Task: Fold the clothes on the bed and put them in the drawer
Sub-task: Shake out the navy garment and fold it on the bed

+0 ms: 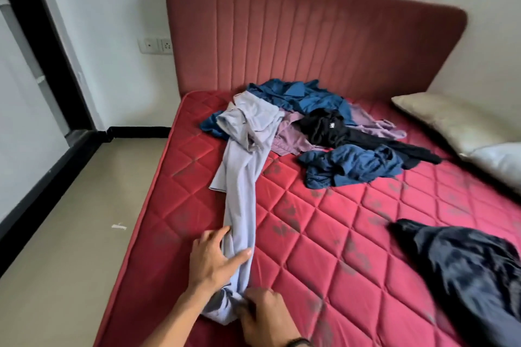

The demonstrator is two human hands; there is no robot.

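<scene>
A long pale lavender garment (pixel 242 177) stretches from the clothes pile (pixel 318 127) toward the near edge of the red quilted mattress (pixel 352 234). My left hand (pixel 214 259) lies over its lower part, thumb and fingers spread round the bunched cloth. My right hand (pixel 262 315) grips the garment's near end at the mattress edge. The pile holds blue, purple and black clothes near the headboard. No drawer is in view.
A dark navy garment (pixel 465 270) lies at the right of the mattress. Two pillows (pixel 462 124) sit at the far right. The red padded headboard (pixel 310 36) stands behind. Beige floor (pixel 70 220) runs along the bed's left side, beside a black-framed glass door.
</scene>
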